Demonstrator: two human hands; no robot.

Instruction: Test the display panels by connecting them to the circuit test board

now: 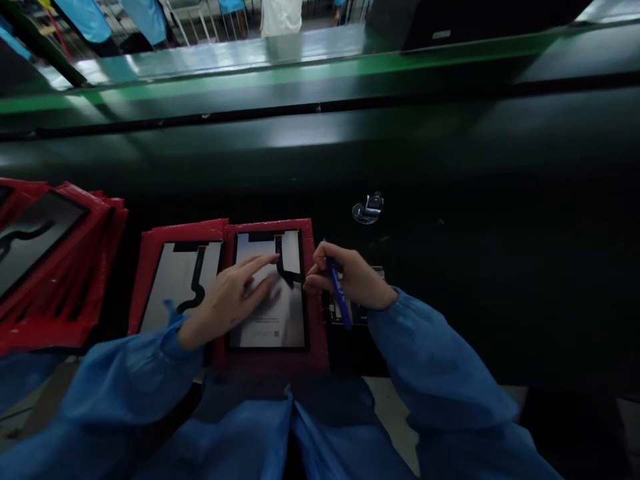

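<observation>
Currently, the right hand [351,277] curls closed around a blue marker pen [339,293]; the left hand [226,300] rests open on a display panel [283,320], seated in a red tray [270,361], beside a second panel tray [144,287] and stacked trays [85,267].

"Main fixture?"
"One dark conveyor bench [320,143], green trim stripe [310,75] along its far side, pale light reflected on its gloss."
"Beyond it?"
"Metal-framed racks [200,20], two blue-smocked people [95,20], one white-coated person [280,13]."
</observation>
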